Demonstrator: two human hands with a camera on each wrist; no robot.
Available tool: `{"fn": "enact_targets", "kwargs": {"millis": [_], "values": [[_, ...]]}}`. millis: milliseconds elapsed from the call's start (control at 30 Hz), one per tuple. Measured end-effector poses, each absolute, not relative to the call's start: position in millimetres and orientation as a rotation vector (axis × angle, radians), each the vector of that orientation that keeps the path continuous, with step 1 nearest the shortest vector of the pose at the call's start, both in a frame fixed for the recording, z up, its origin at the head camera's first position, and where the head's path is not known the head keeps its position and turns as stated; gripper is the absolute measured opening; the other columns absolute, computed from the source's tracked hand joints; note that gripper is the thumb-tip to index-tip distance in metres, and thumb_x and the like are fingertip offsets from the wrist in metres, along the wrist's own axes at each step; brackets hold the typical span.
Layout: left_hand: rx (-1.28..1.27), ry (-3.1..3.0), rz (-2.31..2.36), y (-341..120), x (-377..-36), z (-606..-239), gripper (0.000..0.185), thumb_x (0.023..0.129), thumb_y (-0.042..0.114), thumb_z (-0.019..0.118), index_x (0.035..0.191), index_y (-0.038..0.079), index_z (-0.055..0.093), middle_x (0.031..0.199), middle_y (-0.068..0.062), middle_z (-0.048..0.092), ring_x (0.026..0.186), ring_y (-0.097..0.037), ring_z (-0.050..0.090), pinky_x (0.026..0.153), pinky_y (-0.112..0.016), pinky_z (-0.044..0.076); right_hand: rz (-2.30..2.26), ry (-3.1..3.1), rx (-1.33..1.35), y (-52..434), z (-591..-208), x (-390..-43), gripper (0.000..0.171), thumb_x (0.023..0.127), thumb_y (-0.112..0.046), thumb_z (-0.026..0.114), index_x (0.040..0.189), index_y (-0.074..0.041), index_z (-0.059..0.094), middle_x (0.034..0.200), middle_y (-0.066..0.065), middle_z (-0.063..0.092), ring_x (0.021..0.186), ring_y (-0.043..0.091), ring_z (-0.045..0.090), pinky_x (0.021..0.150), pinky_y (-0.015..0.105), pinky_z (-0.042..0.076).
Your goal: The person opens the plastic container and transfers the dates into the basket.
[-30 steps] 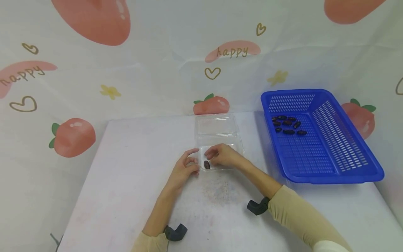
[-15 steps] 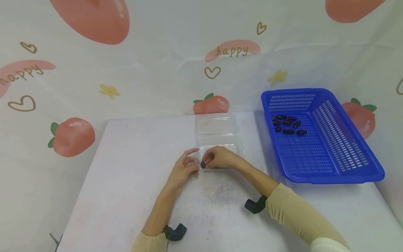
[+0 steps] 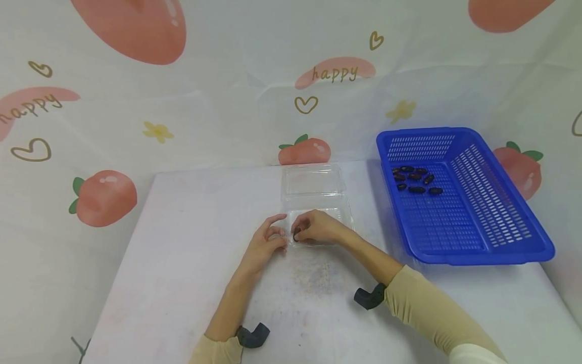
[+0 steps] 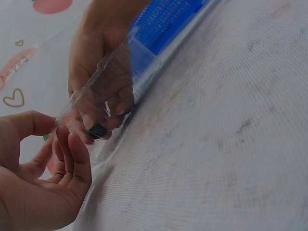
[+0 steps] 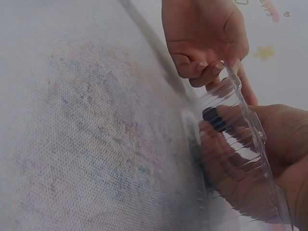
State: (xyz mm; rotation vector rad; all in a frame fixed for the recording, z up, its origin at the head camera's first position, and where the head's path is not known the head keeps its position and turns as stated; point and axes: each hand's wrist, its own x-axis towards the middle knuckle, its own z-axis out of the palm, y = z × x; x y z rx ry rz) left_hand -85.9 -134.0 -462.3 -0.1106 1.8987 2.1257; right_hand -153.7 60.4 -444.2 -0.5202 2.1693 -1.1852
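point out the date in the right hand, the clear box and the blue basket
date [image 5: 214, 118], right wrist view, its dark end between the fingertips
clear box [image 3: 313, 181], head view, its open lid
blue basket [image 3: 454, 258], head view, near rim

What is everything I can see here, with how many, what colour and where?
Date in the box: one, dark brown, in the near left corner of the clear box, pinched by the right hand.
Clear box: one, see-through plastic, lid open toward the back, mid-table.
Basket: one, blue, slotted, on the right of the table.
Dates in the basket: about eight, dark brown, at its far end.
Table: one, white, stained.
Backdrop: white cloth with pink fruit, hearts and "happy".
Wrist mounts: two, black.
Sleeves: two, beige.
Left hand: at the box's near left rim.
Right hand: inside the box.
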Motion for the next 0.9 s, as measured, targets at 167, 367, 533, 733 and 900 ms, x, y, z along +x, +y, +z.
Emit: {"fn": "enact_targets", "kwargs": {"millis": [167, 367, 533, 733, 900], "values": [[-0.099, 1.894, 2.119, -134, -86, -462, 0.062, 0.086, -0.009, 0.06, 0.142, 0.013, 0.049, 0.095, -0.005, 0.049, 0.071, -0.014, 0.055, 0.067, -0.026, 0.053, -1.262, 2.165, -0.462, 63, -443, -154, 0.008, 0.088, -0.012, 0.073, 0.095, -0.01, 0.073, 0.075, 0.001, 0.067, 0.063, 0.014, 0.059, 0.058, 0.025, 0.051], [-0.108, 1.909, 2.106, -134, -85, -461, 0.062, 0.085, -0.008, 0.061, 0.142, 0.014, 0.05, 0.095, -0.005, 0.049, 0.072, -0.015, 0.055, 0.067, -0.026, 0.054, -1.329, 2.195, -0.447, 70, -439, -155, 0.014, 0.091, -0.015, 0.071, 0.104, -0.01, 0.075, 0.076, 0.002, 0.069, 0.067, 0.016, 0.065, 0.064, 0.026, 0.055], [-0.118, 1.919, 2.099, -134, -84, -460, 0.062, 0.085, -0.006, 0.061, 0.143, 0.014, 0.05, 0.095, -0.005, 0.049, 0.073, -0.016, 0.056, 0.068, -0.027, 0.054, -1.409, 2.147, -0.445, 80, -431, -157, 0.019, 0.091, -0.009, 0.069, 0.109, -0.005, 0.074, 0.087, 0.006, 0.073, 0.078, 0.021, 0.071, 0.07, 0.03, 0.059], [-0.121, 1.93, 2.095, -133, -84, -459, 0.062, 0.085, -0.007, 0.061, 0.143, 0.01, 0.048, 0.092, -0.005, 0.05, 0.069, -0.016, 0.056, 0.067, -0.027, 0.053, -1.466, 2.118, -0.395, 97, -421, -158, 0.021, 0.093, -0.01, 0.068, 0.112, -0.005, 0.073, 0.094, 0.011, 0.073, 0.087, 0.03, 0.071, 0.074, 0.034, 0.06], [-0.119, 1.917, 2.093, -134, -84, -459, 0.062, 0.086, -0.007, 0.061, 0.143, 0.013, 0.049, 0.095, -0.006, 0.05, 0.071, -0.017, 0.056, 0.069, -0.027, 0.053, -1.476, 2.165, -0.387, 111, -408, -155, 0.021, 0.093, -0.014, 0.069, 0.112, -0.006, 0.072, 0.088, 0.007, 0.072, 0.088, 0.036, 0.069, 0.077, 0.04, 0.06]]}}
